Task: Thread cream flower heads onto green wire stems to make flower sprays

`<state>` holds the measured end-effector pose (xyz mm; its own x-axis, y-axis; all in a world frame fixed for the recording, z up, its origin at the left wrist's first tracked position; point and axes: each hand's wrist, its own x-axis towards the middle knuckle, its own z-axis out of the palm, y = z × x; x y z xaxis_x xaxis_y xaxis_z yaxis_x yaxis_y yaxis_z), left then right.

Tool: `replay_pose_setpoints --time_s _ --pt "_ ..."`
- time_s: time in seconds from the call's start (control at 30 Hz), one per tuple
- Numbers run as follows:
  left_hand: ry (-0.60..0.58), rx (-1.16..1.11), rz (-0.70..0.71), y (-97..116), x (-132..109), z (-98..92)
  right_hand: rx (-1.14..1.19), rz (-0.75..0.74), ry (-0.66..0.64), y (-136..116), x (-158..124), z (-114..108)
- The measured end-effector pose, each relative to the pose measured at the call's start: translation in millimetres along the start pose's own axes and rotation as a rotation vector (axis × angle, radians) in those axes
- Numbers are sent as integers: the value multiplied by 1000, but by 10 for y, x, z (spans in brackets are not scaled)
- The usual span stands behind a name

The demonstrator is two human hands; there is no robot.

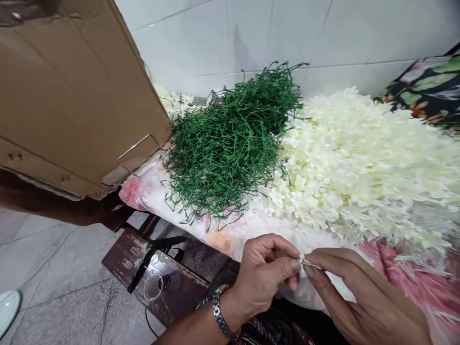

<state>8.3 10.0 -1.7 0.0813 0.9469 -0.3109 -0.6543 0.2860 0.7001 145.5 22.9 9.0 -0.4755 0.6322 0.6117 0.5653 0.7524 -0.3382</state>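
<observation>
My left hand (264,273), with a metal watch on its wrist, pinches a small white flower piece (302,269) near the front edge of the cloth. My right hand (355,287) meets it from the right, its thumb and index finger closed on a thin pale stem at the flower. Beyond my hands lies a tangled heap of green plastic stems (230,148). To its right spreads a large pile of cream-white artificial flowers (359,163).
A tall cardboard piece (72,96) stands at the left, with a bent wire frame (134,146) by its foot. The floral cloth (219,239) covers the surface. A brown wooden stool (179,282) bears a clear cup (153,287). White tiles (215,38) rise behind.
</observation>
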Motion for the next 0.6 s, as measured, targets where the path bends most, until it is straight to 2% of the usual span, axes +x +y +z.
replay_pose_setpoints --time_s 0.13,0.2,0.23,0.3,0.37,0.4,0.47,0.53,0.6 --pt "6 94 43 33 -41 -4 1 9 -18 -54 -27 19" --pt "-5 328 146 120 -98 -79 20 95 4 -46 -66 16" --pt "27 532 271 178 -133 -144 21 154 28 -24 -94 9" --pt "188 966 573 304 -204 -319 13 252 67 45 -160 -5" --pt "379 1290 726 411 -253 -510 27 293 47 113 -214 -10" --pt "488 1432 759 448 -262 -592 44 296 35 133 -228 -6" --pt "622 1684 728 484 -246 -704 73 261 16 134 -224 12" --pt "664 1856 685 479 -198 -744 77 205 2 96 -193 31" --pt "678 1929 667 462 -147 -741 74 166 -5 57 -163 37"
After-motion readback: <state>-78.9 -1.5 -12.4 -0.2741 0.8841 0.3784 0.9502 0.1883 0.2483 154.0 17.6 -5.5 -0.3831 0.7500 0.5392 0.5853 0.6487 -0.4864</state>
